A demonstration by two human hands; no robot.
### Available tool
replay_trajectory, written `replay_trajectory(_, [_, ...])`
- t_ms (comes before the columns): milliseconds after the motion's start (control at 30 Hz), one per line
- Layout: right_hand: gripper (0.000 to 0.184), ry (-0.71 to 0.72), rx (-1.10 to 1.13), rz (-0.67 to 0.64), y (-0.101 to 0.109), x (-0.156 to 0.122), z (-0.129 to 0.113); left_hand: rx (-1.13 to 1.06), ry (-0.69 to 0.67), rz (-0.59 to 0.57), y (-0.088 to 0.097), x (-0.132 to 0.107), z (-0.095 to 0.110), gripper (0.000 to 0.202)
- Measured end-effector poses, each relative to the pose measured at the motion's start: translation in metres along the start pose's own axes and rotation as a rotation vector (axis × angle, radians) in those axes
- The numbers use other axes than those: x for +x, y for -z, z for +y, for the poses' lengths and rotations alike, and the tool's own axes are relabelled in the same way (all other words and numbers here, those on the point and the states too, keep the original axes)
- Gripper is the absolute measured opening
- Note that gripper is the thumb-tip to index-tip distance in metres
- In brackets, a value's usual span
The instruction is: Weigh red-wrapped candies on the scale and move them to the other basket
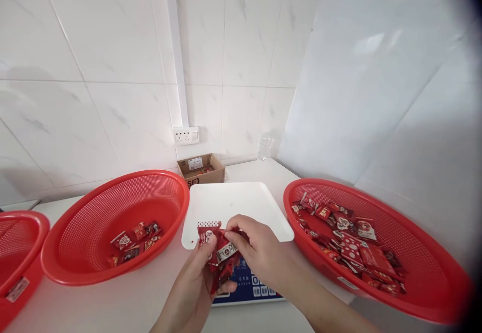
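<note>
My left hand (196, 285) and my right hand (256, 250) meet in front of me, both closed on a bunch of small red candy packets (220, 252). They hover over the near edge of a white square tray (233, 205) that rests on a blue-faced scale (250, 285). To the left, a red mesh basket (94, 212) holds several red packets (135, 240). At the right, a larger red basket (414, 267) contains a bigger pile of the same packets (350, 242).
Part of a third red basket (18, 252) shows at the far left edge. A small open cardboard box (203, 168) stands against the tiled wall under a wall socket (186, 135). A clear bottle (265, 147) stands in the corner.
</note>
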State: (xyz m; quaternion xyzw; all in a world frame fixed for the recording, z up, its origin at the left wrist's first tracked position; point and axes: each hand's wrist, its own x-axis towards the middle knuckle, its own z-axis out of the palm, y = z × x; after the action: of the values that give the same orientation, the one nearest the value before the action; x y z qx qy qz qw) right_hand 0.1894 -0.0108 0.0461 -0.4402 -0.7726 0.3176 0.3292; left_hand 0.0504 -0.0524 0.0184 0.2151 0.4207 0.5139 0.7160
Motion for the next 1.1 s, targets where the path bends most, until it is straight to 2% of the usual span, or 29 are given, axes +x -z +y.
replay_trajectory(233, [0.02,-0.031,-0.015,0.112,-0.003,0.003,0.001,-0.109,0.037,0.026,-0.002,-0.003,0.003,0.029])
replay_trajectory(300, [0.021,-0.054,0.027,0.13,-0.003,0.005,0.002,-0.155,0.05,0.088,-0.003,-0.004,0.005,0.024])
replay_trajectory(433, [0.021,-0.121,0.11,0.088,-0.006,0.009,0.005,-0.221,0.042,0.202,-0.002,-0.002,0.007,0.012])
replay_trajectory(567, [0.024,-0.123,0.221,0.114,-0.011,0.014,0.008,-0.263,0.023,0.234,0.002,0.0,0.009,0.012])
replay_trajectory(700, [0.028,-0.133,0.324,0.199,-0.006,0.02,0.013,-0.295,0.016,0.249,0.007,0.001,0.01,0.007])
replay_trajectory(900, [0.026,-0.162,0.17,0.333,0.007,0.03,0.041,-0.325,0.007,0.266,0.013,0.0,0.011,0.008])
replay_trajectory(1000, [0.023,-0.215,0.069,0.283,0.008,0.034,0.061,-0.323,0.002,0.279,0.015,0.0,0.012,0.008])
replay_trajectory(1100, [0.03,-0.205,-0.108,0.239,0.007,0.034,0.07,-0.31,-0.008,0.282,0.014,0.0,0.014,0.008])
